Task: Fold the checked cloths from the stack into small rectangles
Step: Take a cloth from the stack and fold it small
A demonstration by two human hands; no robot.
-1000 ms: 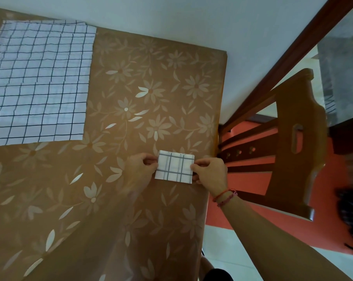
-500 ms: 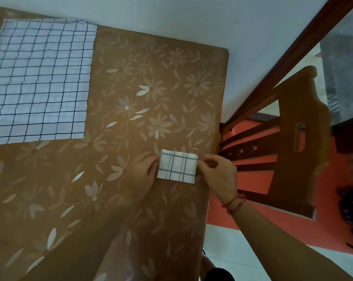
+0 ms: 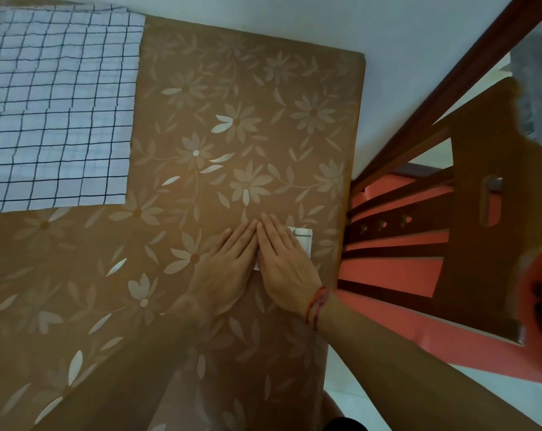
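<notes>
- One brown flower-patterned table cover (image 3: 232, 88) lies under everything.
- One stack of white cloths with dark grid lines (image 3: 58, 110) lies flat at its far left corner; its layers cannot be counted.
- Two hands, the left hand (image 3: 226, 265) and the right hand (image 3: 285, 262), press down flat, fingers straight, side by side and touching.
- One small folded white checked rectangle (image 3: 303, 241) lies mostly hidden beneath them, near the cover's right edge.

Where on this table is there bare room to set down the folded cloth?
Free: the floral tablecloth between the stack of checked cloths and the table's far right edge; also the near-left stretch below the stack. Crowded: the near right edge, where the left hand and right hand press the folded cloth flat.
</notes>
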